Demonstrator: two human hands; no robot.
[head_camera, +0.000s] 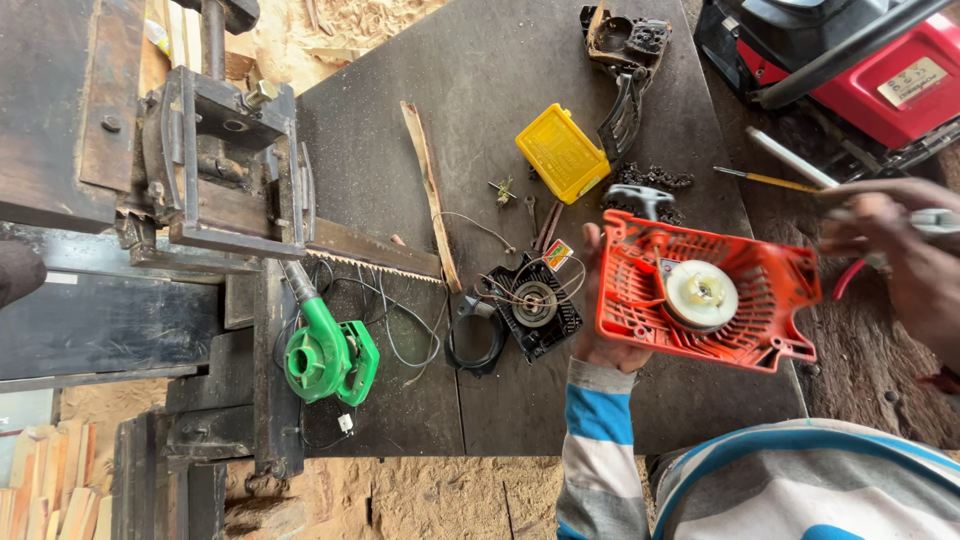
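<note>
Over sawdust floor, dark workbench

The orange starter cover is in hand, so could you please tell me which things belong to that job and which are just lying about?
In hand:
- orange starter cover, gripped by the left hand
- pale tool in the right hand, blurred

Lying about:
- yellow box
- green blower
- black engine part
- saw chain
- wood strip

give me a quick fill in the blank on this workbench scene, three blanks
1. The left hand holds a starter cover coloured ____.
2. The blower by the vise is ____.
3. The ribbed lid lying on the bench is ____.

Missing words: orange; green; yellow
</note>
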